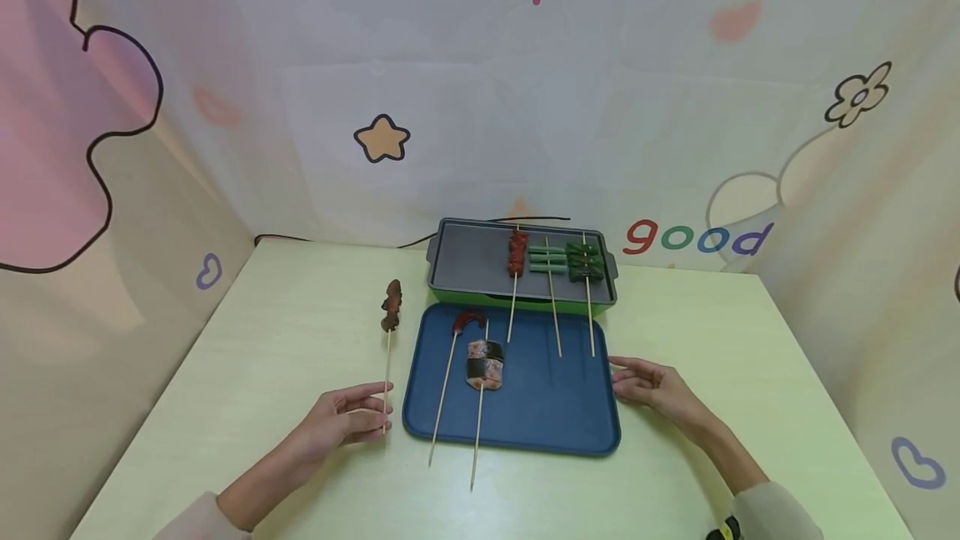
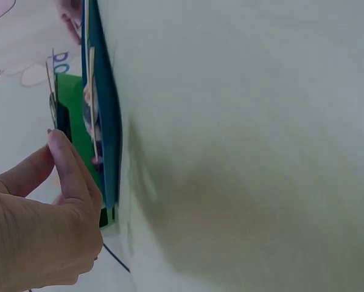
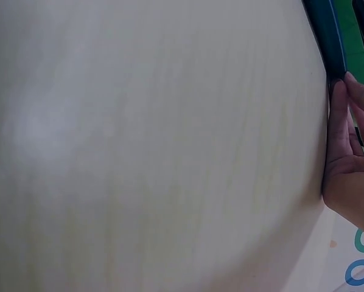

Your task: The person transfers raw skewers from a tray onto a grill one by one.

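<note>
Head view shows the left hand pinching the bare end of a thin wooden meat skewer, whose long axis runs away from the person, dark lumpy meat at its far tip, just left of the smooth blue tray on the desk. Right hand, fingers relaxed, touches the tray's right edge.

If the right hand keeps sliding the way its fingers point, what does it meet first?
The right hand points left, toward the blue tray. Its fingertips look to be already at the tray's right rim, so it probably meets that rim first; actual contact is hard to confirm.
</note>
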Demonstrator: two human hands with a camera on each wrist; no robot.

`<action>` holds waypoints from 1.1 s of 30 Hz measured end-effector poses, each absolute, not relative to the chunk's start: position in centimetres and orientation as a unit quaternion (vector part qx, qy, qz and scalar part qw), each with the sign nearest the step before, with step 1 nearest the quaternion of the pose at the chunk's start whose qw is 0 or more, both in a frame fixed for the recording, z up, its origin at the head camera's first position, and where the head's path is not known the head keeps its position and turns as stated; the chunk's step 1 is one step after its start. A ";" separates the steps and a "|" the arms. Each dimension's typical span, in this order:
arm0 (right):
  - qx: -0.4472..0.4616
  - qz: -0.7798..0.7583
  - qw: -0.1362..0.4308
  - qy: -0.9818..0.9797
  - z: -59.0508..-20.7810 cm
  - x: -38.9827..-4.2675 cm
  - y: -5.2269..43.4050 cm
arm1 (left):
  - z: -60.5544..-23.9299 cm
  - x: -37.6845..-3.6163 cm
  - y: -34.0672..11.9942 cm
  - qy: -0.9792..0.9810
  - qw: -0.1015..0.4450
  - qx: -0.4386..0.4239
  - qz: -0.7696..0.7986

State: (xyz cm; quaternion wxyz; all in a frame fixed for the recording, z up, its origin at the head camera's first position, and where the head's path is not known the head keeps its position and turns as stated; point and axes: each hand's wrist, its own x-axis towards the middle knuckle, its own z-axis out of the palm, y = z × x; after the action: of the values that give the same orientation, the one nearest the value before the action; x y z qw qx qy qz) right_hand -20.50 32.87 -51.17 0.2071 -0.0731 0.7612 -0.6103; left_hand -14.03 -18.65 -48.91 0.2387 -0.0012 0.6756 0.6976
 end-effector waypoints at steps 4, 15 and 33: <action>-0.073 -0.600 0.197 0.772 -51.2 -20.5 32.9 | -48.3 -15.3 -18.7 0.684 0.223 -0.011 0.695; -0.075 -0.593 0.188 0.780 -51.4 -20.4 32.7 | -47.1 -18.3 -16.6 0.701 0.220 -0.017 0.678; -0.081 -0.581 0.177 0.790 -51.4 -20.2 32.6 | -46.6 -22.3 -13.5 0.703 0.256 -0.004 0.664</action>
State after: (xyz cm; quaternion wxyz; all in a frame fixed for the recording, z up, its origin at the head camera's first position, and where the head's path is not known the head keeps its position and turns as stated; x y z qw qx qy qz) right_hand -20.21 32.64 -51.41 0.1770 -0.0807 0.7901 -0.5813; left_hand -22.30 -13.48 -46.59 0.2563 -0.0037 0.7027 0.6637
